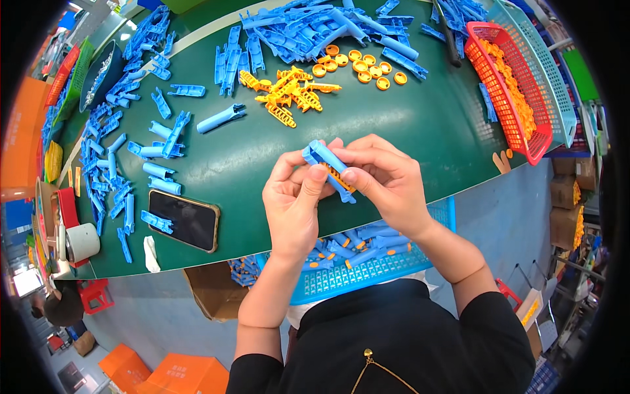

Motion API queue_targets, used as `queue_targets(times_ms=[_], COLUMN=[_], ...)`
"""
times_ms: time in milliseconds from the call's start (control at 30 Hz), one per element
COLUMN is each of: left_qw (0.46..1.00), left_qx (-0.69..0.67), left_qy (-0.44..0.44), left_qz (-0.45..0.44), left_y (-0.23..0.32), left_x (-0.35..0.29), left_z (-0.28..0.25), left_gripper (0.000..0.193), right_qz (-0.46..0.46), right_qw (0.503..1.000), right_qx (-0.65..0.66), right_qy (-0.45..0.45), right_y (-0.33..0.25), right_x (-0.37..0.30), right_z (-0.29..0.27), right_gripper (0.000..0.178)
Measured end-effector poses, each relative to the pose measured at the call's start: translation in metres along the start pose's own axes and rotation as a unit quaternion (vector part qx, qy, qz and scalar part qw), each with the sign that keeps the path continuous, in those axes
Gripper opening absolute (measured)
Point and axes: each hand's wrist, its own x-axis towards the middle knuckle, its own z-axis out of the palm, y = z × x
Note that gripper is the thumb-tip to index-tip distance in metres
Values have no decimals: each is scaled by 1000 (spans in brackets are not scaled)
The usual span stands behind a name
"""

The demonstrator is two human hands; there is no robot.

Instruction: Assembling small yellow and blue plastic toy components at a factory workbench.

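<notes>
Above the near edge of the green table, both hands hold one blue plastic shell (317, 152) with an orange toothed strip (339, 176) inside it. My left hand (293, 197) grips its left side, thumb on top. My right hand (387, 180) is closed on the other side, with the thumb by the strip. Beyond the hands lies a small heap of orange toothed pieces (289, 95), with several round orange caps (361, 66) to its right. A single blue tube (221, 118) lies to the left of that heap.
Loose blue shells (295, 33) pile up at the back and along the left. A phone (190, 222) lies near the front edge. A red basket (474, 56) of orange parts stands at right. Below the table edge, a blue basket (354, 284) holds orange-ended tubes.
</notes>
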Motion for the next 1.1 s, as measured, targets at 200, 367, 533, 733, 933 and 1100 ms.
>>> queue_targets(times_ms=[200,367,533,733,933,1100], left_qw=[1000,999,998,994,995,987], left_qx=[19,28,23,-105,-46,19], left_qy=[16,23,23,-12,-15,7], left_qz=[-14,-11,-47,29,89,157], left_y=[-2,-2,5,-6,-8,-14], left_x=[0,0,2,1,-5,-5], left_z=[-6,-3,-4,-15,-10,-9], left_gripper=[24,23,25,29,28,31], right_qz=[34,71,8,-47,-138,67], right_qw=[999,995,992,995,969,988], right_qx=[18,64,-98,-82,-205,137], right_qy=[-28,-31,-78,20,-11,28], right_y=[7,10,0,2,6,4], right_x=[4,4,8,-2,-6,-1], right_z=[-5,-7,-10,6,-2,4], right_gripper=[21,20,18,28,30,30])
